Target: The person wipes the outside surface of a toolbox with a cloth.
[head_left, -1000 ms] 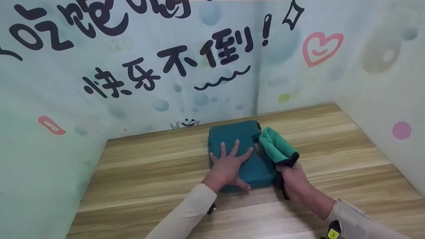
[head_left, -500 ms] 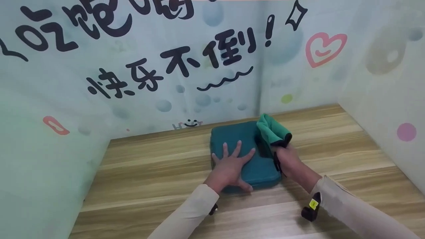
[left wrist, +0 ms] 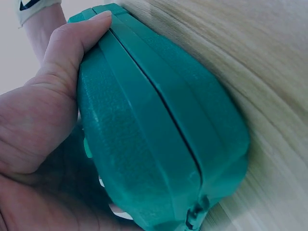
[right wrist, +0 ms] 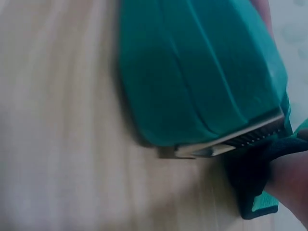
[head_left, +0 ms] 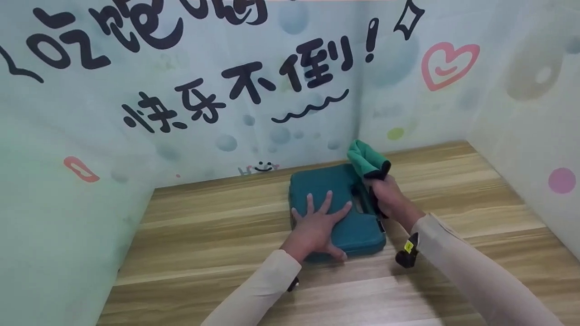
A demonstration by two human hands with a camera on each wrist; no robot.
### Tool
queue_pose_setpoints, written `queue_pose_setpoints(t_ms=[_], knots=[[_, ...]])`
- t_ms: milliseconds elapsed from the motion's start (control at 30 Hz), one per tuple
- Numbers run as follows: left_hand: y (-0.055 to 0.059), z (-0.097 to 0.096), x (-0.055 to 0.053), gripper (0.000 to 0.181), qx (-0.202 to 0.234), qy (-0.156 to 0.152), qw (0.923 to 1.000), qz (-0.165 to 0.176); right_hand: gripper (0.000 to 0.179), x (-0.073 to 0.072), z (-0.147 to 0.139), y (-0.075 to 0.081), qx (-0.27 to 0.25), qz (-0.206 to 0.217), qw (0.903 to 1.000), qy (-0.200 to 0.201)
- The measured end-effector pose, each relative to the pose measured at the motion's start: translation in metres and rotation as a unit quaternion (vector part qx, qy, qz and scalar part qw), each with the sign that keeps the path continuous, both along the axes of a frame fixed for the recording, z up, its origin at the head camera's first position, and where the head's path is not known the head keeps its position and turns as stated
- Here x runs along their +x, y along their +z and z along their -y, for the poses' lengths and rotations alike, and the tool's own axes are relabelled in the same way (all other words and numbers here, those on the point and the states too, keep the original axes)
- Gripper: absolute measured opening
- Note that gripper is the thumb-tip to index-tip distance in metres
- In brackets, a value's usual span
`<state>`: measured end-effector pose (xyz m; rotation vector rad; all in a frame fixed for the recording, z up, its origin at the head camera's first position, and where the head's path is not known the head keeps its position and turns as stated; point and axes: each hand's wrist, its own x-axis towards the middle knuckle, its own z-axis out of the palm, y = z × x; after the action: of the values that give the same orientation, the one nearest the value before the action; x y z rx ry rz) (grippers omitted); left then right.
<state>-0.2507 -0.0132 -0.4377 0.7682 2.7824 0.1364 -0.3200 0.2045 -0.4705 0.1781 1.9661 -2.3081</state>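
Note:
A teal hard plastic carrying case [head_left: 360, 233] lies flat on the wooden table, its handle side to the right. My left hand [head_left: 315, 231] rests on the lid with fingers spread. In the left wrist view the thumb of that hand [left wrist: 29, 120] lies along the case's side near the seam. At the handle side my right hand [head_left: 392, 197] grips a folded green cloth [head_left: 368, 159] with black edging. Part of the cloth hangs below the hand, close beside the handle. A metal latch [right wrist: 236, 139] shows at the case's corner in the right wrist view.
The wood-grain table [head_left: 217, 226] reaches back to a pale printed curtain [head_left: 190, 149] with black lettering. More pale sheeting [head_left: 521, 122] closes off the right side, and the left side likewise. A small black device [head_left: 408, 253] hangs at the right sleeve.
My right hand has moved with the cloth along the case's handle side, away from me toward the far corner. The left hand and the case hold their place.

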Motion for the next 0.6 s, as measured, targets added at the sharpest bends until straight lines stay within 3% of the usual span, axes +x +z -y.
queue_pose_setpoints(t_ms=[300,500,600], knots=[[0.002,0.002,0.0,0.121,0.001,-0.006,1.0,0.001,0.063,-0.016,0.0,-0.002,0.06,-0.019,0.998,-0.004],[0.0,0.001,-0.001,0.122,0.002,-0.005,1.0,0.002,0.062,-0.007,-0.005,-0.005,0.1,-0.03,0.9943,0.021],[0.0,0.001,-0.001,0.123,0.005,-0.005,1.0,-0.001,0.061,0.001,-0.006,-0.007,0.119,-0.055,0.9908,0.035]])
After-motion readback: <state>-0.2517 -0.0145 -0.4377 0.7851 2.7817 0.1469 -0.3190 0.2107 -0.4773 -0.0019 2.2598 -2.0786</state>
